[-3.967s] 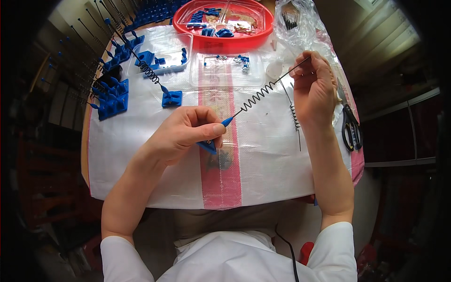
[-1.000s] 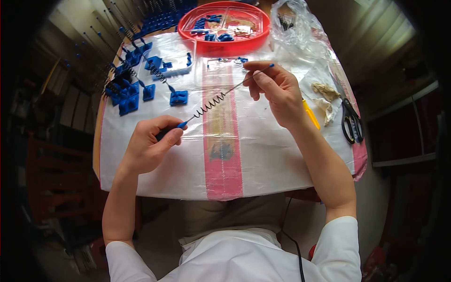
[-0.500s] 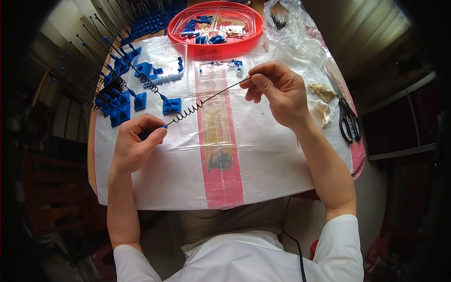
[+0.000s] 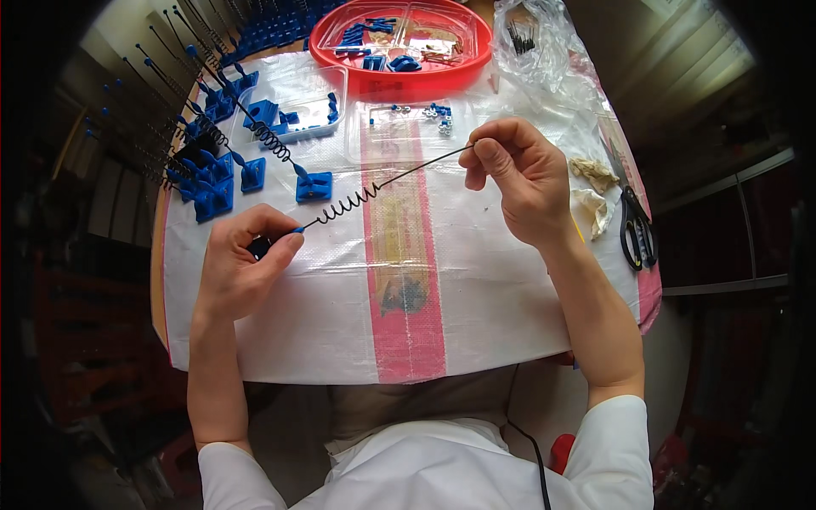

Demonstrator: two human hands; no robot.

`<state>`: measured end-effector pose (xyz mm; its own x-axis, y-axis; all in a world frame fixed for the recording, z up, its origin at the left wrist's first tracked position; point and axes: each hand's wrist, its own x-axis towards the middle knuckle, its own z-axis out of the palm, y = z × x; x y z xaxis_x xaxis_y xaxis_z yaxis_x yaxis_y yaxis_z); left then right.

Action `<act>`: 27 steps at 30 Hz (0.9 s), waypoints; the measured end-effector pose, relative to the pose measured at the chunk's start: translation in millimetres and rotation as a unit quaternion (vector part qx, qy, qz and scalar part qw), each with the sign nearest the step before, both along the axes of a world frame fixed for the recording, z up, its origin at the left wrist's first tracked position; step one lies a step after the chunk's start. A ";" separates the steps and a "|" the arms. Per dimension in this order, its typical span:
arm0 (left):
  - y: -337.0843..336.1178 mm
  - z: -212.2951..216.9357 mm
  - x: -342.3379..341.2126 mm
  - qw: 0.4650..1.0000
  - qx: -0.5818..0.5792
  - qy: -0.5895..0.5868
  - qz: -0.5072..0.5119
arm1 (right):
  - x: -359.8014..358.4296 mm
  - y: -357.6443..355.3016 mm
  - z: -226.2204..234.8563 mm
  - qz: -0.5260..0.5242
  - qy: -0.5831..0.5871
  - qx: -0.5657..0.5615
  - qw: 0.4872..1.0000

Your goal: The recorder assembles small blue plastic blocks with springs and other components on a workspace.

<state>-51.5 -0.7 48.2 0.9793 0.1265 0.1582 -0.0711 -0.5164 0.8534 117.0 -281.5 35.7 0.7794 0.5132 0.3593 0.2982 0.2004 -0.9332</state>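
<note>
At the near edge, white sleeves [image 4: 599, 442] frame the lap, a black cord [image 4: 537, 455] running down at the right. On the sheeted table [image 4: 493, 323], the left hand [image 4: 242, 263] pinches a blue piece [image 4: 298, 229] between thumb and fingers, most of it hidden in the palm. From it the black spring [image 4: 347, 205] runs rightward and away, above the pink stripe's left side, its straight wire ending in the right hand's [image 4: 520, 183] thumb-and-finger pinch.

A second ago a blue tip showed beyond those right fingers; now no tip shows. I cannot tell whether it is covered by the fingers, so that end's state is unclear. The left hand has also shifted left, and over the last half second the pose has barely altered: the spring appears to be held steady at both ends.

Right of the right forearm lie scissors [image 4: 636, 228] and, farther, crumpled cloths [image 4: 593, 173]. The loose spring seen near there four seconds ago is out of sight.

Beyond the left hand stands a blue stand [image 4: 314, 187]; left of it is another [image 4: 252, 175], absent four seconds ago, so the standing group has grown. Farther lie a clear tub [image 4: 306, 133], small beads [image 4: 439, 111], a red tray [image 4: 399, 83] and, far right, a plastic bag [image 4: 548, 55].
</note>
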 end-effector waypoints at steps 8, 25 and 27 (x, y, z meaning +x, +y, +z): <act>1.0 -1.2 1.0 1.000 -0.014 0.006 -0.001 | -0.2 0.5 0.3 -0.009 -0.009 0.004 1.000; -13.7 -6.8 1.9 0.997 -0.072 0.008 -0.029 | -22.5 16.1 -10.9 0.156 0.152 0.058 0.974; -22.7 -3.3 2.3 0.998 -0.042 -0.001 -0.038 | -39.4 20.1 -6.4 0.193 0.167 -0.021 0.967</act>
<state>-49.2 -23.4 44.9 0.9861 0.0652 0.1526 -0.1093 -0.4369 0.8929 77.6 -261.4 29.3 0.5965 0.7972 0.0931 -0.1106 0.1966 -0.9742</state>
